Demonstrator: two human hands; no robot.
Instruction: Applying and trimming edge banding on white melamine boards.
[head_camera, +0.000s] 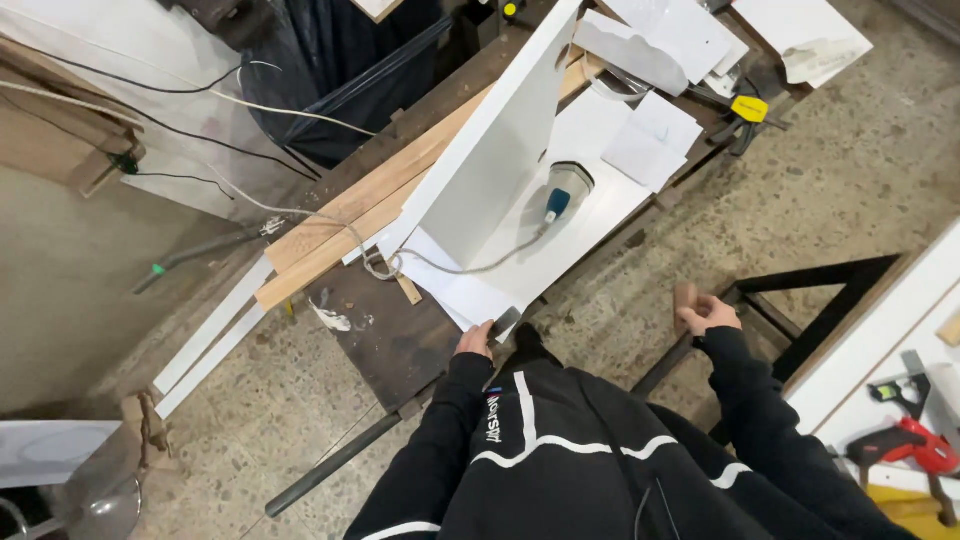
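Head view: left hand (476, 341) pinches a small dark block (505, 321) at the white panel's (520, 235) near edge, right hand (708, 314) grips a wooden block (685, 297). Iron (566, 188) rests beyond, panel still upright.

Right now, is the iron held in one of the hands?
No: the iron stands alone on the white board, while the left hand touches the board's near corner and the right hand holds a small wooden block.
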